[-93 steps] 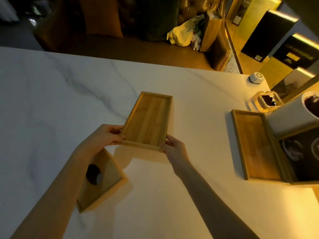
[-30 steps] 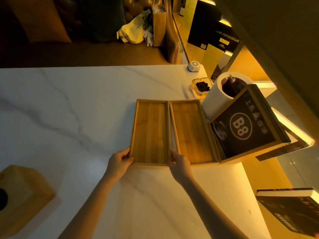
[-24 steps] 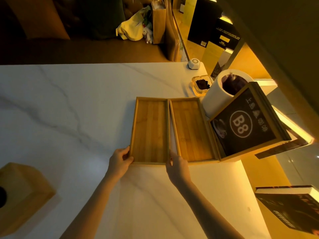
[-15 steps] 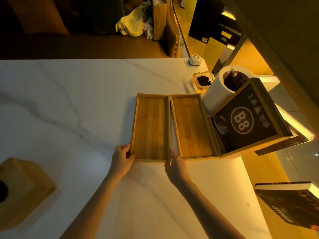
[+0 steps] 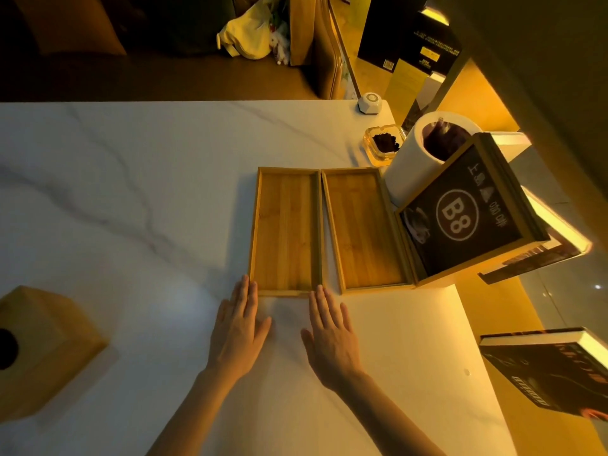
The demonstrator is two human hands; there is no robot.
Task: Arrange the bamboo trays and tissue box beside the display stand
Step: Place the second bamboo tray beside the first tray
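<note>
Marble tabletop [image 5: 131, 192] is spreading under our flat, empty hands. Well off to the left of our left hand [image 5: 237, 334], the bamboo tissue box [image 5: 42, 343] is sitting alone. Ahead and to the right of our right hand [image 5: 330, 340], the display stand [image 5: 467, 218] is leaning, with the right tray [image 5: 362, 228] lying against its base. Just past our fingertips, the left tray [image 5: 284, 232] is lying alongside that one. We are keeping both hands spread, fingers extended, nearly touching its near rim.
</note>
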